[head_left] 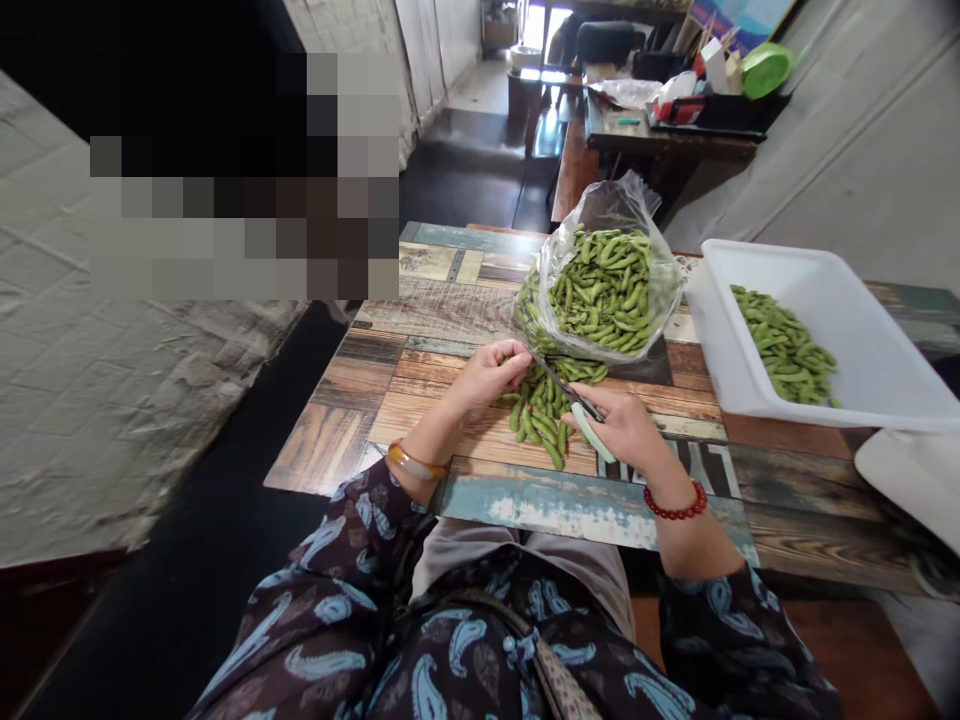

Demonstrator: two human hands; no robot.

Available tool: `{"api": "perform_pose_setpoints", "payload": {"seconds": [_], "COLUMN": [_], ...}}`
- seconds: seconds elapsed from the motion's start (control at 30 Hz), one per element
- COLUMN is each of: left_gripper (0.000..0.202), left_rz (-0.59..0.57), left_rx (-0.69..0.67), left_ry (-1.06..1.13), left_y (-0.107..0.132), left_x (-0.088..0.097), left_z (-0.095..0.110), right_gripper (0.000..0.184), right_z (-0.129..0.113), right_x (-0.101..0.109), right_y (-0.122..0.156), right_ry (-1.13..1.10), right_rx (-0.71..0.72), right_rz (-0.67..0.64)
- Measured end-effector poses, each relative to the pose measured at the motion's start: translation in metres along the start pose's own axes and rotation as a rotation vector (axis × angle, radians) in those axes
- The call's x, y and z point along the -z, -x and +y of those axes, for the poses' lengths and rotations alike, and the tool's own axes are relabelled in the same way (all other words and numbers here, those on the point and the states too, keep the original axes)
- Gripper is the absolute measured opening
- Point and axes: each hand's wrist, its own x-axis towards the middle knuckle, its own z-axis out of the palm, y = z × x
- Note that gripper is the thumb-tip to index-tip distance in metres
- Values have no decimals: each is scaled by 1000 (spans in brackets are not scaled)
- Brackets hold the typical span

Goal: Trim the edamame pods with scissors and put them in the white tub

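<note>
My right hand [616,425] is wrapped round a pair of scissors [589,425] with pale green handles, its dark blades pointing up and left. The blade tips reach the fingers of my left hand [491,372], which is closed in a pinch; what it holds is hidden. Below and between both hands lies a loose pile of green soybean pods [541,412] on the table. Just beyond, a clear plastic bag [660,300] stands open, filled with more pods [604,285]. To the right, a white plastic bin [874,350] holds a heap of pods [784,345].
The patchwork wood-print table [450,320] carries everything. A white rounded object [907,485] sits at its right edge. Dark clothing [187,80] of another person shows at upper left. Behind stands a second table [667,140] with a black tray and a green bowl [766,70].
</note>
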Motion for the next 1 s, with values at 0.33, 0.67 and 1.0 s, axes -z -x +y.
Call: {"api": "perform_pose_setpoints", "payload": {"seconds": [0.33,0.67,1.0], "left_gripper": [21,8,21], "left_rz": [129,201,25], "left_rx": [-34,-39,-74], "left_ry": [-41,-308,-1160], "left_y": [-3,-7,-5], "left_x": [16,38,29], "left_z": [8,5,-5], "right_gripper": [50,62,62], "right_z": [8,10,13], "right_x": [-3,0,-5], "right_y": [-1,-4,-4], "right_ry": [-106,-427,-358], "right_rx": [-140,-285,-285], "right_rz": [75,210,212]}}
